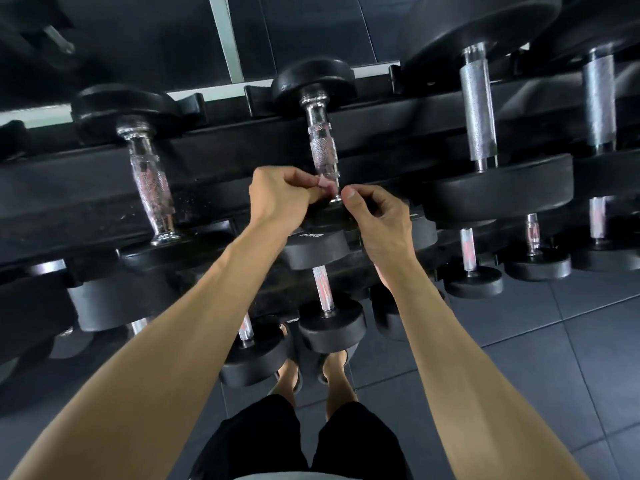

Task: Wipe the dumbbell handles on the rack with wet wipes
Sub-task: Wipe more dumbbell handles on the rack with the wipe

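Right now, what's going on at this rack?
A person stands at a dumbbell rack, both hands at the near end of the chrome handle of a small dumbbell on the upper tier. The left hand pinches a small pale scrap, possibly a wet wipe, against the handle's lower end. The right hand is curled beside it; what it holds is unclear. Other dumbbells sit untouched.

Single head-worn wide-angle view — looks forward and steeply down past both forearms onto dumbbell rack (242,147), close, at arm's reach; floor (554,358) and own feet at bottom — edges bowed by lens.
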Tool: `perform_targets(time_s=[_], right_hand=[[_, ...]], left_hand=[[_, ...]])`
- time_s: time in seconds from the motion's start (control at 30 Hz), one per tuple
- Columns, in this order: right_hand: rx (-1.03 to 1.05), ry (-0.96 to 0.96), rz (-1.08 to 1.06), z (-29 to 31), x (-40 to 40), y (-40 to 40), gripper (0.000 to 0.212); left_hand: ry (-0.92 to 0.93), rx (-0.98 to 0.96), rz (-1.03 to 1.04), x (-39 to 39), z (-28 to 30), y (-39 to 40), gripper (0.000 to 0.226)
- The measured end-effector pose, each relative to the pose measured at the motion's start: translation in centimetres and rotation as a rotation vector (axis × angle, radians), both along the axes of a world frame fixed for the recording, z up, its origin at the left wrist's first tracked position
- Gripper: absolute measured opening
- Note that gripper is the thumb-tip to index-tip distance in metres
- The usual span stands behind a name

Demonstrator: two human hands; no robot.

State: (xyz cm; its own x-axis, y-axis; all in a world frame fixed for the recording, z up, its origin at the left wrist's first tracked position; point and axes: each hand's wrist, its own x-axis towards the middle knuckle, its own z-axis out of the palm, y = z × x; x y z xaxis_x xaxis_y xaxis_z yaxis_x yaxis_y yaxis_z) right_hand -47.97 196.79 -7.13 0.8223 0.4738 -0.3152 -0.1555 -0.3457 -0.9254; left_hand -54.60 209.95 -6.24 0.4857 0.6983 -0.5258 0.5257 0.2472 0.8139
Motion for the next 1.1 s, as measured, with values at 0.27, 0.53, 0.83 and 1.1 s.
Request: perform_targets(time_s=[0.27,0.53,0.83,1.1], right_hand=[[-0.031,0.019,0.015,-0.1,0.0,-0.1,0.007],[-0.011,0.041,0.038,0.1,0.6,-0.4,0.003],[-0.002,0.033,0.071,0.2,0.8,-0.6,0.015],[-0.140,0.040,0.243,-0.3,1.1,-1.0,0.062]], left_hand=[[-0.178,0.024,0.334,4.5,0.9,3.8,0.014],[-0.105,-0.041,0.174,1.5,0.4,0.6,0.016],[-0.134,0.082,0.155,1.7,1.5,-0.2,0.014],[-0.054,0.248,0.200,4.4,2.7,2.8,0.015]])
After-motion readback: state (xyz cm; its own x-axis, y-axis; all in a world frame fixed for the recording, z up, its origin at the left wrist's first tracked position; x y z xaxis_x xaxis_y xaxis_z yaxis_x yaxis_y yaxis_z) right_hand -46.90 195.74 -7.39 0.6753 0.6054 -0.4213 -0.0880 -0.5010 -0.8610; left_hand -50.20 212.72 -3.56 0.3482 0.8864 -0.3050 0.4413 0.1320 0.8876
